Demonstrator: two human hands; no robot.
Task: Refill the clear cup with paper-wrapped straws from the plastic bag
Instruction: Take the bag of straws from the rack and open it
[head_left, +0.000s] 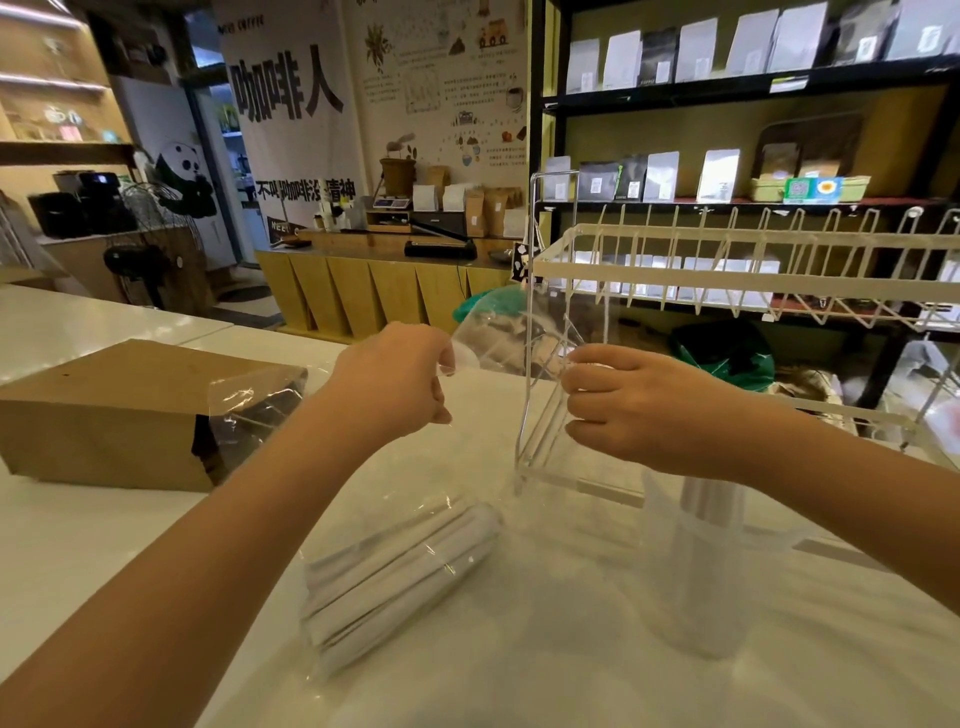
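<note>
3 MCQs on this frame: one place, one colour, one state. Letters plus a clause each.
1. Where does the bundle of paper-wrapped straws lie?
A. on the white counter, below the left hand
B. on the rack
C. inside the cardboard box

2. What colour is the wire dish rack?
A. black
B. cream-white
C. red

3. What are the hands doing?
A. both resting flat
B. left hand and right hand both gripping clear plastic film between them
C. one holds a mug

A: bundle lies on the counter.
B: pale rack wires.
B: film stretched between pinching fingers.
</note>
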